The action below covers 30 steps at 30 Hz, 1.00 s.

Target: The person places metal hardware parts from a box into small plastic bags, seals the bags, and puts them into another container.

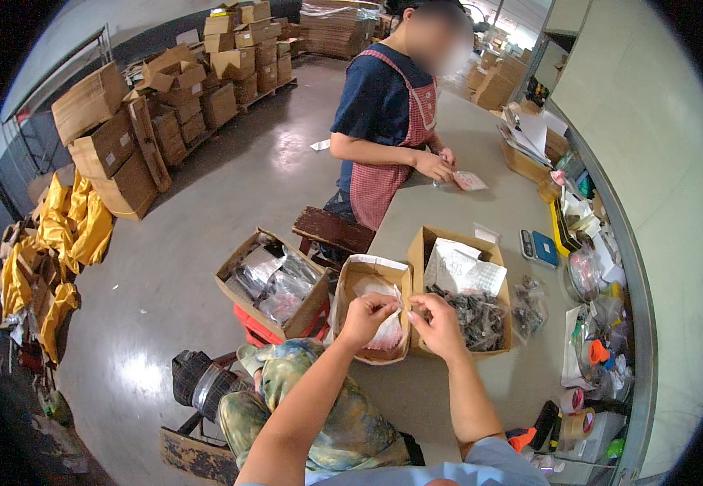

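Observation:
My left hand (368, 318) is closed in a pinch on the upper edge of a clear plastic bag (387, 334). The bag hangs into a small open carton (407, 279) with pale and reddish contents. Just to the right, my right hand (440, 326) has its thumb and forefinger bent together close to the bag's edge. Whatever lies between those fingers is too small to make out. Beneath the right hand stands a larger carton (418, 249) filled with dark small parts (481, 321) in clear bags. White sheets (465, 266) with handwriting lie on top of them.
Left of the cartons, a box of clear bags (274, 283) rests on a red crate (256, 326). A blue scale (539, 247) and bagged dark parts (530, 306) lie on the table (521, 198). Across it, a co-worker (384, 121) handles a small packet (470, 181). Clutter lines the wall.

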Tool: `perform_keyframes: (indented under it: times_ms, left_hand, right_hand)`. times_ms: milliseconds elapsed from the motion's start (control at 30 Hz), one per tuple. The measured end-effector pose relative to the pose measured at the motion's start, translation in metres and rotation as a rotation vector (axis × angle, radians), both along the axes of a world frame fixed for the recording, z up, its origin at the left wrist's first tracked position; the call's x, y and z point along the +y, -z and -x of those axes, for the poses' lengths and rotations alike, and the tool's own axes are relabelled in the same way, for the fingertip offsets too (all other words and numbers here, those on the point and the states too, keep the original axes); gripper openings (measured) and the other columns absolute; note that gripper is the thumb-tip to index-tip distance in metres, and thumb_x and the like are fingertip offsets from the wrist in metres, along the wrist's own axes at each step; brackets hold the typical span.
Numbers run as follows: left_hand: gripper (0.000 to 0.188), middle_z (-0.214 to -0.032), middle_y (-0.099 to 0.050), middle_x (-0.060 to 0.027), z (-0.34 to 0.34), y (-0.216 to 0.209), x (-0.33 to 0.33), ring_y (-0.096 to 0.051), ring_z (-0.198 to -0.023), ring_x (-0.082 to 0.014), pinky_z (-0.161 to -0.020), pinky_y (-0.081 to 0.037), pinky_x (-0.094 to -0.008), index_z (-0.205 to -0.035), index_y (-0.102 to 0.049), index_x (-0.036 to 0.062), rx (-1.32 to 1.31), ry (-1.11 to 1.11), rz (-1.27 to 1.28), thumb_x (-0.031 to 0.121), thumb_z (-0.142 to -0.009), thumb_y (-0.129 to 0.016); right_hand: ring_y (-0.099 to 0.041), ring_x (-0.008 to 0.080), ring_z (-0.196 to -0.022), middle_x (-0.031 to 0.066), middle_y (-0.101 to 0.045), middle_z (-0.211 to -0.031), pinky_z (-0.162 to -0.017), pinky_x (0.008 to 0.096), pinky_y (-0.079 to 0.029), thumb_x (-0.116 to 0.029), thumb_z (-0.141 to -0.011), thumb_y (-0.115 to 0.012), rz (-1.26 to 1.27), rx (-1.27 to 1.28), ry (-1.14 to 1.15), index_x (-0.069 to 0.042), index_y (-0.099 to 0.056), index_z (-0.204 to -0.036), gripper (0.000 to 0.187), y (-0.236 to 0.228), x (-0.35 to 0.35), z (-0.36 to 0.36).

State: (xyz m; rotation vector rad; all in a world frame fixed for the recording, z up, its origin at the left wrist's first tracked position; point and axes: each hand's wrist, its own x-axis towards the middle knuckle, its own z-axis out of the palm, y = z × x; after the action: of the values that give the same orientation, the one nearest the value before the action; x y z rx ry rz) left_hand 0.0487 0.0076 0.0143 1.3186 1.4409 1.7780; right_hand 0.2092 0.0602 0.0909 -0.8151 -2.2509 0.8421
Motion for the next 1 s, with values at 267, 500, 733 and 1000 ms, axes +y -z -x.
perform_keyframes:
  times_ms: [267, 500, 733, 1000]
  left_hand:
    - [0.015, -0.077, -0.065, -0.0144, -0.005, -0.019, -0.012, -0.063, -0.069, -0.0307, -0.064, -0.05, -0.0351, -0.082, -0.068, 0.0003, 0.387, 0.013, 0.283, 0.007, -0.069, -0.071]
    - [0.051, -0.1, -0.061, -0.0145, -0.011, -0.019, -0.013, -0.056, -0.097, -0.0326, -0.085, -0.044, -0.0404, -0.109, -0.058, 0.0037, 0.561, 0.069, 0.094, 0.009, -0.061, -0.073]
    - [0.046, -0.096, -0.062, -0.0114, -0.019, -0.012, -0.011, -0.056, -0.097, -0.0291, -0.09, -0.036, -0.0417, -0.106, -0.05, 0.0068, 0.768, 0.178, 0.171, 0.017, -0.066, -0.07]
    - [0.049, -0.077, -0.063, -0.0111, -0.021, -0.015, -0.008, -0.062, -0.072, -0.0269, -0.067, -0.049, -0.0359, -0.112, -0.05, 0.0054, 0.329, 0.239, 0.408, 0.017, -0.071, -0.074]
  right_hand:
    - [-0.055, 0.0288, -0.088, 0.0117, -0.061, -0.091, -0.079, 0.0368, -0.044, -0.018, -0.078, -0.067, -0.18, -0.138, -0.188, -0.002, -0.06, -0.092, 0.022, -0.015, -0.006, 0.004]
    - [-0.052, 0.0271, -0.092, 0.0088, -0.063, -0.098, -0.085, 0.0358, -0.039, -0.035, -0.074, -0.069, -0.222, -0.408, -0.295, -0.007, -0.069, -0.089, 0.031, -0.007, -0.004, -0.007]
    - [-0.056, 0.0248, -0.089, 0.0094, -0.065, -0.098, -0.081, 0.0357, -0.044, -0.025, -0.075, -0.069, 0.054, -0.216, -0.287, -0.007, -0.069, -0.093, 0.025, 0.0, 0.0, -0.024]
    - [-0.052, 0.0254, -0.101, 0.0091, -0.061, -0.101, -0.09, 0.042, -0.04, -0.008, -0.073, -0.066, -0.285, -0.632, 0.484, -0.006, -0.067, -0.097, 0.024, 0.019, 0.1, -0.143]
